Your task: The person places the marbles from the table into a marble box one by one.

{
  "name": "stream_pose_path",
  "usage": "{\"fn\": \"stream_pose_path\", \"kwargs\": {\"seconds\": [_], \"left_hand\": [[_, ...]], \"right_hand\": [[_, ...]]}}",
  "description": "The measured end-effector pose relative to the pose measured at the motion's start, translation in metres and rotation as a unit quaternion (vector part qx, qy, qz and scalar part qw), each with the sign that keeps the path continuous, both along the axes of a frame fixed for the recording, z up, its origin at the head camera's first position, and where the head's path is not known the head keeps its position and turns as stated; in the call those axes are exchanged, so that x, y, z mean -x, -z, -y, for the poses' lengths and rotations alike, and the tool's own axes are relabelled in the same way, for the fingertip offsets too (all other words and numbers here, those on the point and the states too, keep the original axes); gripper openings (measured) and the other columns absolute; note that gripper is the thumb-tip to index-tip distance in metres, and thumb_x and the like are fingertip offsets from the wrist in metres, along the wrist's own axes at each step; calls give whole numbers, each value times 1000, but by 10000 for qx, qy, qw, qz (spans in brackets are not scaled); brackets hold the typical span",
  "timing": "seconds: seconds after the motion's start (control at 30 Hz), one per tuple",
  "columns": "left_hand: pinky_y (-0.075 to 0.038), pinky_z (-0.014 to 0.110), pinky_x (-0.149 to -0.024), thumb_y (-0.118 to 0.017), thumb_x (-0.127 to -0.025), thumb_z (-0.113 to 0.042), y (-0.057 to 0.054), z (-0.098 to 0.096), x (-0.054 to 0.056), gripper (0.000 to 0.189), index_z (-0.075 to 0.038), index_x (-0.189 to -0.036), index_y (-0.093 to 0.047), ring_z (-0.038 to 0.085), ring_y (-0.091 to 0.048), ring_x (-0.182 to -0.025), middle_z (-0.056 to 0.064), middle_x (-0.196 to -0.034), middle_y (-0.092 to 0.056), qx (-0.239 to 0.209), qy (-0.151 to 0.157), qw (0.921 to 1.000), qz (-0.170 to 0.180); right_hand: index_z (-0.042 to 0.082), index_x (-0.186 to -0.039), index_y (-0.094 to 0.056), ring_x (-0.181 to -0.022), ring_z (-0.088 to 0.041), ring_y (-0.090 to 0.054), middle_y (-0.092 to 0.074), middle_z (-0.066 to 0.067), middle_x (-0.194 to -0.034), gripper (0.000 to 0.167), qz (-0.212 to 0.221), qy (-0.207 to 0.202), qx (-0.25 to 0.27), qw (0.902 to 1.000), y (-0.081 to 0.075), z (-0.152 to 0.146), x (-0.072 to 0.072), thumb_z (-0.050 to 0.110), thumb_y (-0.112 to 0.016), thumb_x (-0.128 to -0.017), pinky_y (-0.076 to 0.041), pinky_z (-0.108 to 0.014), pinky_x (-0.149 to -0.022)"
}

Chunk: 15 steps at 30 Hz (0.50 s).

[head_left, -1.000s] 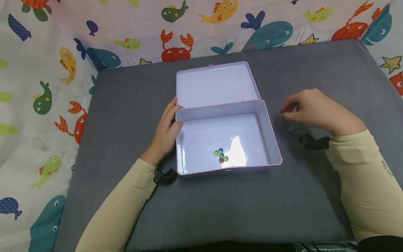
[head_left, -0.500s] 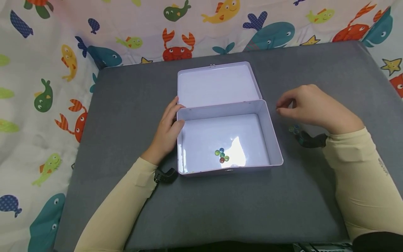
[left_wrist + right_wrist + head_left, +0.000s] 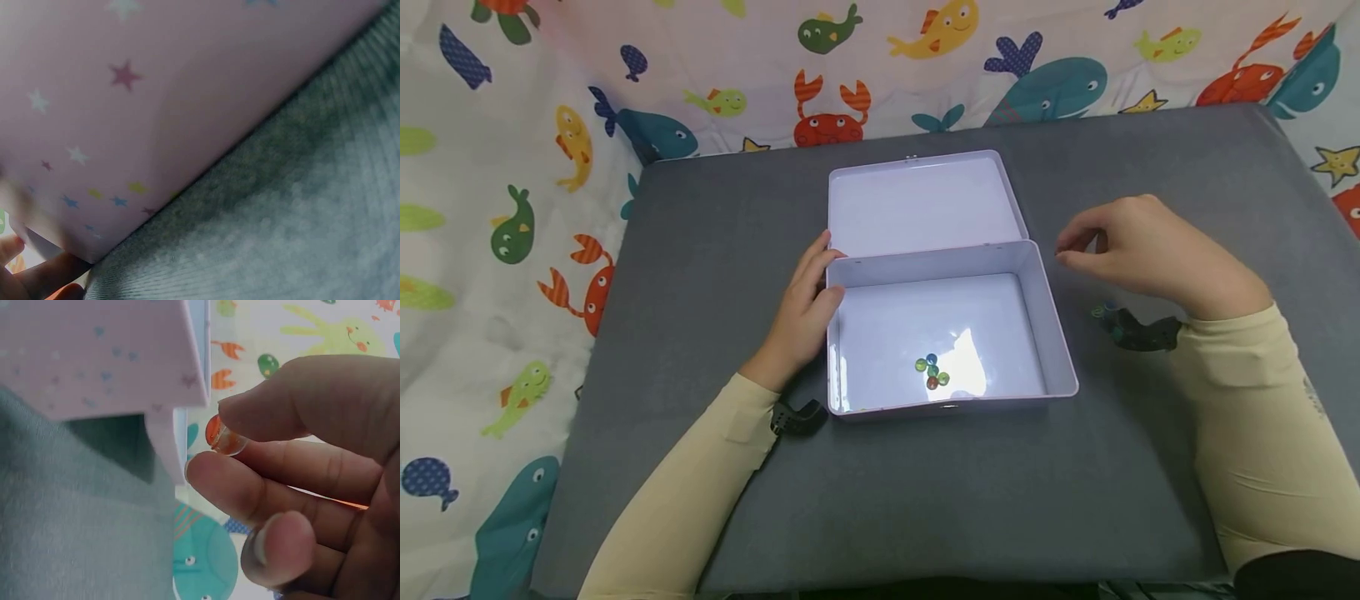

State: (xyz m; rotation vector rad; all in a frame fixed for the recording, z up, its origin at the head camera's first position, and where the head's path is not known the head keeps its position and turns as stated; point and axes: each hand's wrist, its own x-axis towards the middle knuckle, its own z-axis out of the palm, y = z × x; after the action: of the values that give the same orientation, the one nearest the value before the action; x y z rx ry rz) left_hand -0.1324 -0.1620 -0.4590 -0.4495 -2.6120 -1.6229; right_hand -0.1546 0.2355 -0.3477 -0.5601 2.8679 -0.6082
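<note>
A pale lilac lidded tin box [image 3: 880, 333] stands on the table, its lid [image 3: 925, 204] laid back. Several glass marbles [image 3: 932, 372] lie clustered on its floor, green, blue and reddish-brown. My left hand [image 3: 801, 312] grips the box's left wall near the back corner, thumb over the rim. Right of the box, my right hand [image 3: 1161, 254] is held above the table. In the right wrist view its thumb and a finger pinch a clear marble [image 3: 230, 442] with orange inside. More marbles [image 3: 1098, 312] lie on the table below that hand, partly hidden by the wrist camera.
The grey cloth-covered table [image 3: 722, 242] extends all round the box. A curtain [image 3: 895, 92] printed with sea animals hangs behind and along the left side. A black wrist camera [image 3: 1142, 332] sits under the right wrist, another [image 3: 799, 418] under the left.
My right hand has risen from the marbles on the table and shifted slightly left towards the box, then nearly stopped. My left hand keeps its hold on the box.
</note>
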Motion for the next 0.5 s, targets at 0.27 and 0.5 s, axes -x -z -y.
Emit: {"fn": "stream_pose_path", "kwargs": {"seconds": [0.27, 0.5], "left_hand": [[-30, 60, -121, -42, -100, -21, 0, 0, 0, 40, -10, -136, -57, 24, -26, -157, -2, -175, -19, 8, 2, 10000, 28], [-28, 61, -121, -42, -100, -21, -1, -1, -1, 40, -11, -136, -57, 24, -25, -158, -3, -175, -19, 23, -26, 10000, 55]], "right_hand": [[7, -108, -80, -74, -20, -62, -76, -7, -93, 17, 19, -119, 42, 9999, -5, 15, -2, 16, -75, -95, -50, -29, -56], [8, -109, -81, -69, -20, -60, -76, -7, -92, 17, 57, -201, 58, 9998, -9, 25, -3, 16, -76, -95, -50, -31, -55]]}}
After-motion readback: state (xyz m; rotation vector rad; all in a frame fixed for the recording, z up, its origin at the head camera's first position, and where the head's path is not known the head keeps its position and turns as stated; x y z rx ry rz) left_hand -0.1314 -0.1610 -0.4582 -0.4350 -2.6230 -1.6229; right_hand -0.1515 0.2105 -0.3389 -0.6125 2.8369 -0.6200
